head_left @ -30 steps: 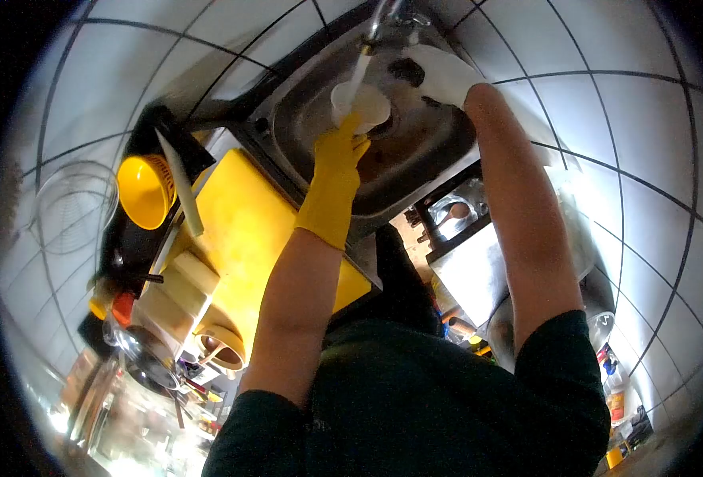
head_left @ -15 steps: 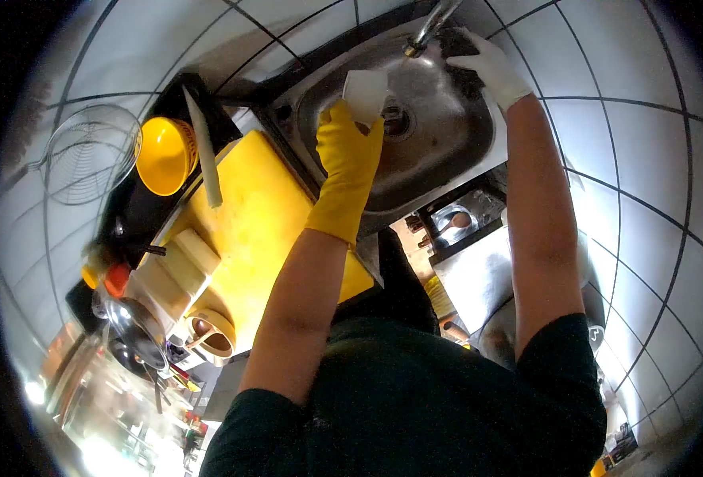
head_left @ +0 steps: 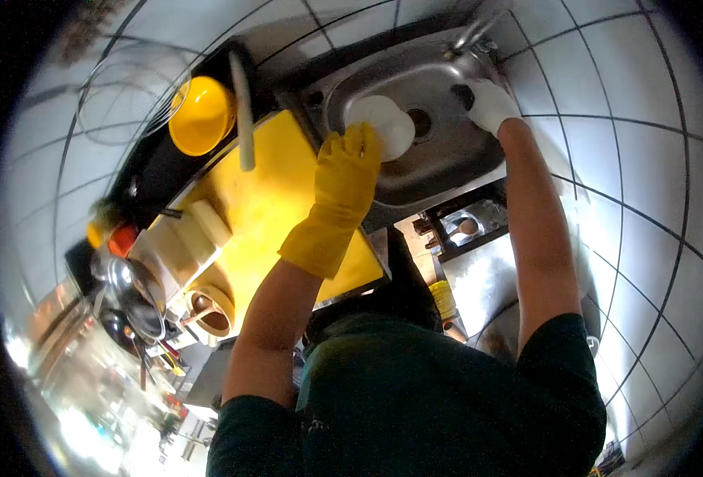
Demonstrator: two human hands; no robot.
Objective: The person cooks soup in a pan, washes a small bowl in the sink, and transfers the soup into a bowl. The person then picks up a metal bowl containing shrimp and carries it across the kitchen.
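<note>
My left hand (head_left: 353, 151), in a long yellow rubber glove, grips the near edge of a round white plastic container (head_left: 389, 127) over the left side of the metal sink (head_left: 415, 179). My right hand (head_left: 492, 107), in a white glove, is low at the sink's right side. At its fingers is a dark pad-like thing (head_left: 463, 97), too blurred to name surely. The faucet (head_left: 467, 38) stands above the sink's back right, and the drain (head_left: 420, 123) lies between my hands.
Left of the sink is a yellow cutting board (head_left: 276, 191) with a knife (head_left: 242, 111) by its far edge. A yellow bowl (head_left: 202, 116), wire strainer (head_left: 133, 94), pale blocks (head_left: 180, 246) and beige pot (head_left: 210, 311) stand around it. White tiled walls (head_left: 630, 143) enclose the right.
My left hand has turned the white container so its round face shows. My right hand has come down from beside the faucet into the sink. The view has shifted slightly.
</note>
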